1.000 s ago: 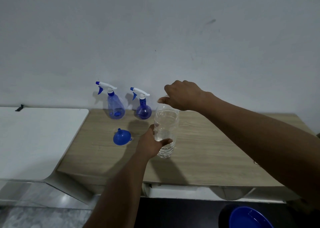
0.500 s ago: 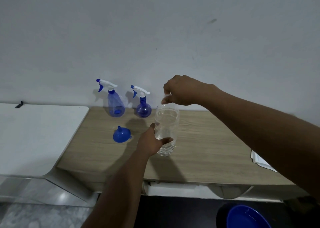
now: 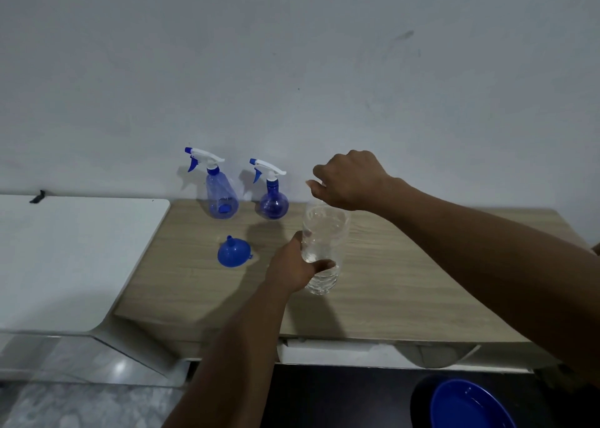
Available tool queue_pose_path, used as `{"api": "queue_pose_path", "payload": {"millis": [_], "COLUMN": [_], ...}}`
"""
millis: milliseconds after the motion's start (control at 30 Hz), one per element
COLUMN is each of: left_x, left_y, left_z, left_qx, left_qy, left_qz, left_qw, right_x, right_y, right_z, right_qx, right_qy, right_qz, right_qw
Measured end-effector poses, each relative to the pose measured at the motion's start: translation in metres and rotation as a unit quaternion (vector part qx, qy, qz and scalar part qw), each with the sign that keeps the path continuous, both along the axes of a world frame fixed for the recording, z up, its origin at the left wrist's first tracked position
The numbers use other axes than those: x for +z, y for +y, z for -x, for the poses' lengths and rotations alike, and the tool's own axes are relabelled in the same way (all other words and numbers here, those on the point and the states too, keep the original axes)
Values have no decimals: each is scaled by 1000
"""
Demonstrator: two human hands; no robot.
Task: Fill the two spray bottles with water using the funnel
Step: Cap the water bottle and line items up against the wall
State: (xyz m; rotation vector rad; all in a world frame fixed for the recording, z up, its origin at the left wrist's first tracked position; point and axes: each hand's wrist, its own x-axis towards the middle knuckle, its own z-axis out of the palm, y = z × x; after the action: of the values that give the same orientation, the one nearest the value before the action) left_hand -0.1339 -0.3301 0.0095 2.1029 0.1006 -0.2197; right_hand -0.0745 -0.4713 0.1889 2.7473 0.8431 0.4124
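Note:
Two blue spray bottles with white trigger heads stand by the wall: a tall conical one (image 3: 221,197) and a round-bellied one (image 3: 273,200) to its right. A blue funnel (image 3: 233,252) lies mouth-down on the wooden table (image 3: 389,281) in front of them. My left hand (image 3: 292,265) grips a clear plastic water bottle (image 3: 324,233) that stands upright on the table. My right hand (image 3: 350,181) sits over the bottle's top with fingers curled at the cap, which is mostly hidden.
A white table (image 3: 71,259) adjoins on the left. A blue basin (image 3: 467,405) sits on the dark floor at lower right. The grey wall rises directly behind the spray bottles.
My right hand has stayed at the bottle's top, shifting slightly there. My left hand keeps its hold on the bottle. The view has shifted a little.

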Motion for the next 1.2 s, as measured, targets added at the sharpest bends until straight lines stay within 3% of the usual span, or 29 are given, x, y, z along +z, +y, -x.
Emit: {"api": "queue_pose_path", "payload": {"millis": [233,333,433,533,667,800,1200], "left_x": [13,16,14,9,-4,-7,22], "left_y": [15,46,92,134,163,171,104], "left_z": [-5,-16,-31,-45,-64,-79,-156], "left_qx": [-59,-90,-87,-83,-120,-143,-156], "left_qy": [17,13,-18,14,68,61,-79], "left_qz": [-75,-182,-329,-404,-426,-433,-368], "left_qw": [995,979,940,911,894,888,913], "right_x": [-9,-9,-7,-7,-7,-5,14], "right_y": [7,8,10,14,15,10,-28], "right_z": [-4,-8,-11,-14,-21,-28,-93], "right_qx": [-67,-72,-76,-82,-99,-121,-151], "right_qy": [56,100,112,115,127,152,160], "right_qz": [-65,-117,-156,-174,-190,-201,-210], "right_qw": [994,985,978,974,969,960,953]}}
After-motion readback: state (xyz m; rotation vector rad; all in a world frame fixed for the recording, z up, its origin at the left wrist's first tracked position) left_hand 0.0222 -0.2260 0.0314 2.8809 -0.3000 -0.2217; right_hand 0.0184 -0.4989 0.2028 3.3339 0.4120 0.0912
